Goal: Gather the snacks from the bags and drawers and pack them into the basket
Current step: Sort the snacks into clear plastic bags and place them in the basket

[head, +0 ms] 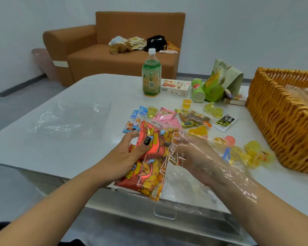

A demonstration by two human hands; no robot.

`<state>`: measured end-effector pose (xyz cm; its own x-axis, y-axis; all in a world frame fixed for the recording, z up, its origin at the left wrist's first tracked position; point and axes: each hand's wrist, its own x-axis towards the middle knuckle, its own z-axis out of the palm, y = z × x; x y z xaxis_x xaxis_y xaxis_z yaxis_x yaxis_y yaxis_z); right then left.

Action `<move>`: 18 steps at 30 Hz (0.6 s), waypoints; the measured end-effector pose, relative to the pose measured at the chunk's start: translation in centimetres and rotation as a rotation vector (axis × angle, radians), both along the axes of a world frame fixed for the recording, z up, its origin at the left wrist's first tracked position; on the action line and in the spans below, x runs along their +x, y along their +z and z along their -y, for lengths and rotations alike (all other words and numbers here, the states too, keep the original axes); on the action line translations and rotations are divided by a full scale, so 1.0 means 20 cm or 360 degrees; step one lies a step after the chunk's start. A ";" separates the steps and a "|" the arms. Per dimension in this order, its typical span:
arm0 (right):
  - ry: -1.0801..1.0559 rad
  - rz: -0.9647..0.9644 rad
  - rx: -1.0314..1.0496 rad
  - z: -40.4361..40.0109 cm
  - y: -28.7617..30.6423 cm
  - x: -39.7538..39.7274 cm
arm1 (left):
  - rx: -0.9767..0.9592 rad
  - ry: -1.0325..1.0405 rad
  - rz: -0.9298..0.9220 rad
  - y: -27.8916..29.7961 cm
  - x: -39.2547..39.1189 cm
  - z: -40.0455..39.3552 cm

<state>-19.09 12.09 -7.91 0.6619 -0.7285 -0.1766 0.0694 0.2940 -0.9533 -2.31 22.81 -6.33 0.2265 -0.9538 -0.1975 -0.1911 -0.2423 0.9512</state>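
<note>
My left hand (132, 153) grips a red and yellow snack packet (149, 173) over the table's near edge, thumb on its front. My right hand (192, 157) is inside a clear plastic bag (235, 178) that covers it up to the forearm, and its fingers touch the packet's right side. The woven orange basket (277, 125) stands at the right with a clear wrapped item inside. Several small snacks lie between: blue sachets (137, 118), pink packets (165, 116), yellow jelly cups (251, 151).
A green drink bottle (151, 75), a biscuit box (175, 87), a green tube can (197, 91) and a green pouch (219, 80) stand at the table's far side. An empty clear bag (68, 119) lies on the left. An orange sofa (114, 41) is behind.
</note>
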 end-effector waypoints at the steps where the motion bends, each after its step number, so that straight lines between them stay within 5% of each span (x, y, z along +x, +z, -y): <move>1: -0.0065 0.0054 0.0123 0.01 -0.01 0.01 | -0.0001 -0.0005 -0.0001 0.00 -0.01 0.00; 5: -0.0220 0.0217 0.0492 0.01 0.01 0.03 | 0.0005 -0.0020 -0.0006 0.01 -0.03 0.04; 10: -0.0253 0.0184 0.0449 0.01 0.02 0.02 | -0.0090 0.0014 0.0086 0.00 -0.04 0.06; 18: 0.0252 -0.0191 -0.0007 0.00 0.06 -0.05 | -0.0045 0.0088 -0.0061 -0.05 -0.03 0.05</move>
